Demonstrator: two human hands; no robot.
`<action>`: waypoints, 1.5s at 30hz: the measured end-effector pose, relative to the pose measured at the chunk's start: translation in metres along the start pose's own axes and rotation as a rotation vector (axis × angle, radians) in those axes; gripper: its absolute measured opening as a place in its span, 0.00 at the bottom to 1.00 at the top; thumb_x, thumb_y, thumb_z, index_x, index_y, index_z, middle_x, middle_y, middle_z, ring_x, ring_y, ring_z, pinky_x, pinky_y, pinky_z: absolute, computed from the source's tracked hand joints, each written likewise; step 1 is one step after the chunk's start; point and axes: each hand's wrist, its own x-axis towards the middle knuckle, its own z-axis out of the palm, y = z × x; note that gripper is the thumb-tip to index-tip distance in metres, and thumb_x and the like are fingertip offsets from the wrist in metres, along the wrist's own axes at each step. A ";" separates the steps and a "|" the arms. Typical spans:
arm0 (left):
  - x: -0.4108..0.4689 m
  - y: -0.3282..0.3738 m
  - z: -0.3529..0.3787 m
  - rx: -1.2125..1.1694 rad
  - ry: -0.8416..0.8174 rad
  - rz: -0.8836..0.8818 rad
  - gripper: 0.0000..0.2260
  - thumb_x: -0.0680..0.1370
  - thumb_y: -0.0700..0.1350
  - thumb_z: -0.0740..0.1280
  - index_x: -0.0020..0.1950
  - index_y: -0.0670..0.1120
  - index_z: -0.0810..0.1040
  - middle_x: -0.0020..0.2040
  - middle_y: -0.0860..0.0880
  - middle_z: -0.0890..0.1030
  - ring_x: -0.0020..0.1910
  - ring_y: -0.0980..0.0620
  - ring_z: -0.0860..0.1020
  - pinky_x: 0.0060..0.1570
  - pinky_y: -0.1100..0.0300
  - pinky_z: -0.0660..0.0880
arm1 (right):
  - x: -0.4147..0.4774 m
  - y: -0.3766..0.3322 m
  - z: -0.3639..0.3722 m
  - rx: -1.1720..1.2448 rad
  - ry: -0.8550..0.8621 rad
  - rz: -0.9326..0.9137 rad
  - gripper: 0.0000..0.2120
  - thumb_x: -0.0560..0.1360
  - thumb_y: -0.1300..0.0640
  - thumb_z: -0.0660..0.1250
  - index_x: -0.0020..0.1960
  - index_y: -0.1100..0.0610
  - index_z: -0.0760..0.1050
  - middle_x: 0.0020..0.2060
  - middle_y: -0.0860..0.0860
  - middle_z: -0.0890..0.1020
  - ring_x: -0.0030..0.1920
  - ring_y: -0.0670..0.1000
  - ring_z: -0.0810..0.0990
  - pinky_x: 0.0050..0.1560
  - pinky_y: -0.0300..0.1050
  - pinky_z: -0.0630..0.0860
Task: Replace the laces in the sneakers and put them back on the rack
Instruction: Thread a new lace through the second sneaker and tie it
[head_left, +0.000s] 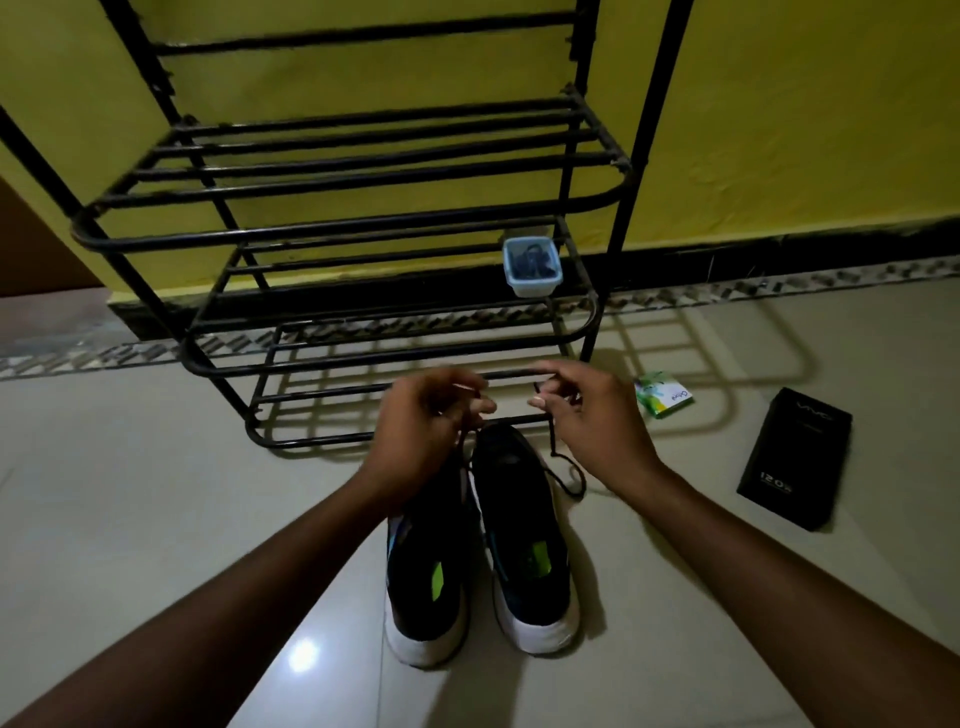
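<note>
Sneakers (524, 535): the pair is side by side on the tiled floor (156, 493), heels toward me, toes just short of the rack (363, 182). Dark uppers, white soles.

Left hand (426, 431): above the toe of one shoe, fingers curled, pinching a strand of the dark lace (563, 473) that runs down to the shoes. My wrist hides that shoe's front.

Right hand (592, 426): thumb and forefinger pinch the lace near its end. The rest hangs down and loops on the floor beside the other shoe.

Rack: black metal bars against the yellow wall (779, 130). Its lowest shelf is directly behind my hands.

Tub (532, 267): small, pale blue plastic, on the middle shelf at the right end. It holds something dark and tangled, too dim to identify.

On the floor to the right: a small green carton (662, 394) near the rack foot, and a black box (795, 460) farther out.
</note>
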 end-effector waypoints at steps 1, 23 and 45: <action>0.001 0.017 -0.006 -0.104 0.031 -0.003 0.08 0.78 0.35 0.71 0.56 0.43 0.81 0.44 0.47 0.87 0.46 0.50 0.86 0.45 0.57 0.82 | 0.004 -0.013 -0.005 0.037 0.039 -0.012 0.13 0.75 0.62 0.73 0.58 0.54 0.82 0.41 0.46 0.84 0.44 0.38 0.82 0.45 0.31 0.77; -0.007 0.202 -0.083 -0.414 0.170 0.111 0.01 0.78 0.42 0.71 0.46 0.47 0.82 0.43 0.53 0.83 0.46 0.55 0.80 0.46 0.53 0.74 | 0.033 -0.205 -0.081 0.476 0.348 -0.150 0.09 0.70 0.64 0.77 0.48 0.58 0.80 0.38 0.50 0.85 0.42 0.44 0.85 0.45 0.36 0.81; -0.012 0.213 -0.076 -0.398 0.180 0.033 0.03 0.76 0.44 0.74 0.47 0.45 0.84 0.51 0.56 0.86 0.54 0.56 0.82 0.47 0.54 0.74 | 0.026 -0.210 -0.081 0.563 0.392 -0.104 0.11 0.68 0.65 0.78 0.49 0.61 0.80 0.38 0.51 0.87 0.42 0.46 0.86 0.46 0.38 0.82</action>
